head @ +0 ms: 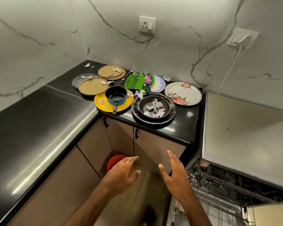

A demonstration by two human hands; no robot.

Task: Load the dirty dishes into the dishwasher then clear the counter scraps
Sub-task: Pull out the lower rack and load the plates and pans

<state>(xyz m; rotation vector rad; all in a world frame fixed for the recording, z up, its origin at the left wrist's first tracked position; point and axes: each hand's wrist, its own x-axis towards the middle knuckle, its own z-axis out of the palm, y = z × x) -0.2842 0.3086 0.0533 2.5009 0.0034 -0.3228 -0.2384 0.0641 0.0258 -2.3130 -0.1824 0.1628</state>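
Note:
Dirty dishes crowd the black counter (39, 121) corner: a blue saucepan (116, 96) on a yellow plate (103, 106), a black frying pan (154, 107) holding crumpled paper scraps (155, 108) on a dark plate (136, 115), a floral plate (183, 93), green leaf-shaped plates (134, 80), and brown round plates (92, 86) (111, 71). The dishwasher (227, 190) stands open at the lower right, its wire rack pulled out. My left hand (122, 174) and my right hand (176, 175) hover low before the cabinets, fingers straight, holding nothing.
A red round bin (114, 160) stands on the floor behind my left hand. Paper scraps (87, 65) lie loose at the counter's back. A wall socket (147, 24) and a plugged cable (230, 67) are on the marble wall. A steel surface (245, 128) tops the dishwasher.

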